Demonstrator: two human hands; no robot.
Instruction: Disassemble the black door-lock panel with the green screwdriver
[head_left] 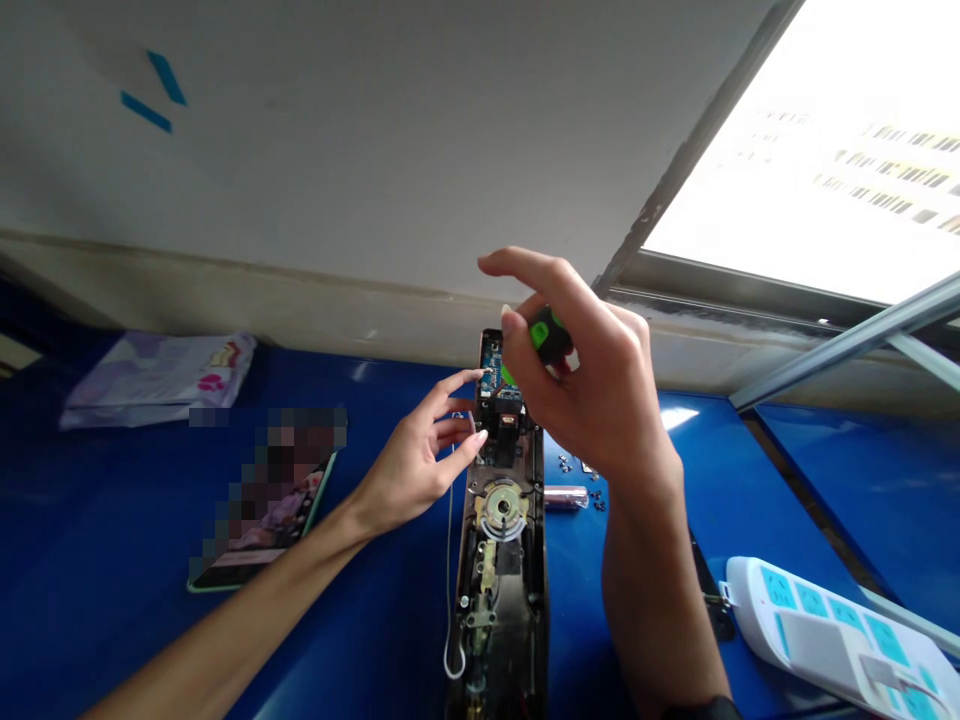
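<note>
- The left hand reaches to the upper left edge of a long, narrow, black open housing, its thumb and fingers spread apart, the index fingertip at a blue printed circuit board; whether the other fingers pinch anything, I cannot tell.
- The right hand grips a green-and-black screwdriver handle between thumb and curled fingers, the index finger stretched out free above it; the tool stands over the board end of the housing, its tip not clearly visible.
- The housing lies lengthwise on a glossy blue tabletop, its board end near a pale grey wall.
- Inside, below the board, sits a round, gold-toned metal disc.
- A thin white cord runs along the housing's left side, looped at its lower end.
- Just beside the housing's right edge lie a shiny purplish cylinder and small dark screws.
- Farther left are a phone with a green edge and a white-and-purple soft package.
- At right is a white power strip with blue sockets.
</note>
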